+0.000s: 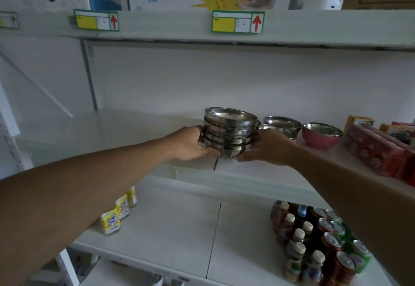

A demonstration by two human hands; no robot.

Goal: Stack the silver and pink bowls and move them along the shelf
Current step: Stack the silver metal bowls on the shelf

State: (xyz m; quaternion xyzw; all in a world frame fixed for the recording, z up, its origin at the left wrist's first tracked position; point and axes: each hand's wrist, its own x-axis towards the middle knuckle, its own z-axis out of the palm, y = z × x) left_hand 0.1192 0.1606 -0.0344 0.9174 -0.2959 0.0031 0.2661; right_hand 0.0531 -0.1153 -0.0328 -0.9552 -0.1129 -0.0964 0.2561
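Observation:
A stack of several silver bowls [230, 131] is held just above the front edge of the white middle shelf [125, 128]. My left hand [193, 143] grips the stack's left side and base. My right hand [267, 147] grips its right side, thumb under the bottom bowl. Behind my right hand, two more silver bowls [281, 122] rest on the shelf, partly hidden. A pink bowl [321, 134] with a silver inside stands upright to their right.
Red patterned boxes [379, 153] lie at the shelf's right end, past the pink bowl. On the lower shelf stand yellow drink cartons [116, 215] at left and bottles and cans [318, 240] at right. The upper shelf edge carries price tags [238, 21].

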